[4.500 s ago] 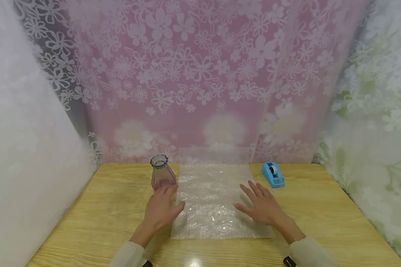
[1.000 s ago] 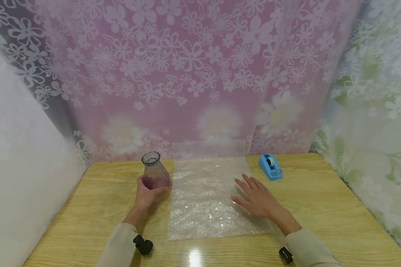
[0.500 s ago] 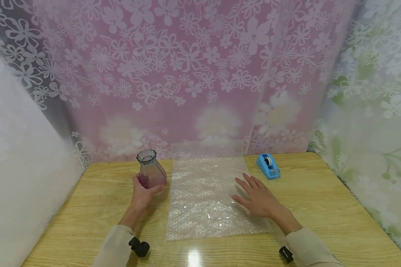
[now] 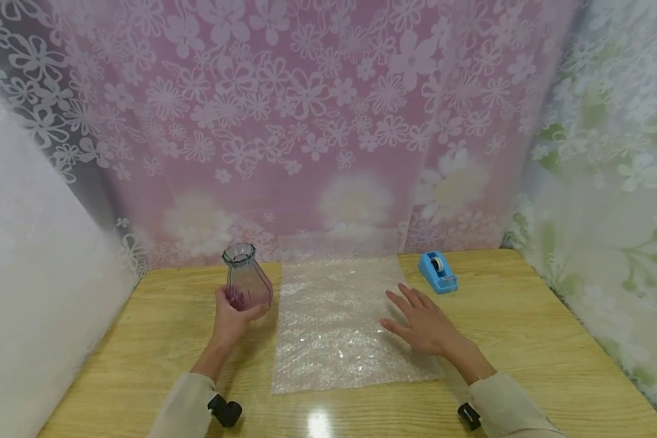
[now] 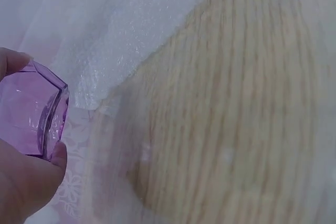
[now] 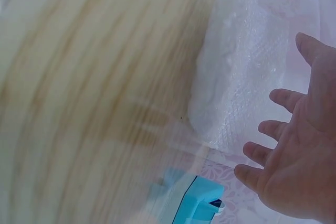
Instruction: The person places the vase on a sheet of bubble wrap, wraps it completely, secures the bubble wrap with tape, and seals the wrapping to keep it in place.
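Note:
A faceted glass vase point(image 4: 247, 281), grey at its scalloped rim and purple toward the base, stands out at the left of the head view. My left hand point(image 4: 232, 319) grips it low down, with the thumb along its right side. The purple base point(image 5: 31, 111) shows between thumb and fingers in the left wrist view. A sheet of bubble wrap point(image 4: 334, 322) lies flat in the middle, just right of the vase. Over the sheet's right side is my right hand point(image 4: 424, 325), its fingers spread and holding nothing; the right wrist view shows its open palm.
A blue tape dispenser point(image 4: 437, 272) with a roll of tape stands at the back right of the wooden table point(image 4: 525, 340). A pink flowered curtain point(image 4: 306, 121) hangs behind the table, and pale curtains close in both sides.
My left hand, earlier resting with loose fingers at the vase's base, now grips the vase and has shifted it slightly left. My right hand hovers in nearly the same place. The head view has tilted slightly.

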{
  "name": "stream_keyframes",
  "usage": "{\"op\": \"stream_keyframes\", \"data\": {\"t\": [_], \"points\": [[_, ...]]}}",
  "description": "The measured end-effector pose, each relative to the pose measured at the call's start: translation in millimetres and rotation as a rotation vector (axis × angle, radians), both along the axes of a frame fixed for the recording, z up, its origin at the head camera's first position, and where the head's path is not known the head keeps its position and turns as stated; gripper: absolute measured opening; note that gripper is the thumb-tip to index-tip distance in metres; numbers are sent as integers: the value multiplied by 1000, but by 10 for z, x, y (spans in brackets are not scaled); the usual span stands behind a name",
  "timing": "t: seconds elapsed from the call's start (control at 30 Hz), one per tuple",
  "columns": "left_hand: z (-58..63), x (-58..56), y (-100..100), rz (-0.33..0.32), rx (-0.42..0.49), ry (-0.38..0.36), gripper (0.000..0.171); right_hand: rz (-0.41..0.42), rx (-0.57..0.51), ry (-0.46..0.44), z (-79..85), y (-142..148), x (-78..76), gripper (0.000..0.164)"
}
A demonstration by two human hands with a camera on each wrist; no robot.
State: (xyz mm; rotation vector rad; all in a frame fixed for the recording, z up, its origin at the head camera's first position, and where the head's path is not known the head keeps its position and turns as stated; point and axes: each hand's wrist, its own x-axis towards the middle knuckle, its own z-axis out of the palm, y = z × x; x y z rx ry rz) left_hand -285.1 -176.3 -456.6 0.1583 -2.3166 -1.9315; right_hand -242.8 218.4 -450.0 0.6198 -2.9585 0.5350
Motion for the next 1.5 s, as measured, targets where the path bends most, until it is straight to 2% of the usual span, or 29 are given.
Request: {"op": "stream_keyframes", "data": {"t": [0.17, 0.33, 0.6, 0.73, 0.9, 1.03, 1.13, 1.33, 1.5], "points": [[7, 25, 8, -5, -13, 16, 92, -9, 8, -7, -13, 8, 8, 72], [75, 43, 51, -47, -34, 39, 94, -26, 1, -6, 1, 20, 15, 71], [167, 87, 187, -127, -151, 89, 97, -31, -8, -7, 14, 50, 28, 72], [180, 108, 266, -139, -195, 110, 99, -31, -18, 0, 29, 52, 41, 72], [168, 131, 359, -135, -292, 197, 98, -29, -27, 16, 47, 44, 54, 72], [160, 150, 424, -131, -417, 270, 98, -25, -29, 27, 55, 34, 60, 74], [165, 166, 472, -134, -507, 288, 99, -20, -33, 31, 64, 28, 69, 76], [178, 195, 574, -155, -609, 303, 99, -16, -26, 40, 93, 17, 93, 81], [168, 212, 647, -161, -687, 366, 102, -14, -12, 46, 116, -9, 110, 83]]}}
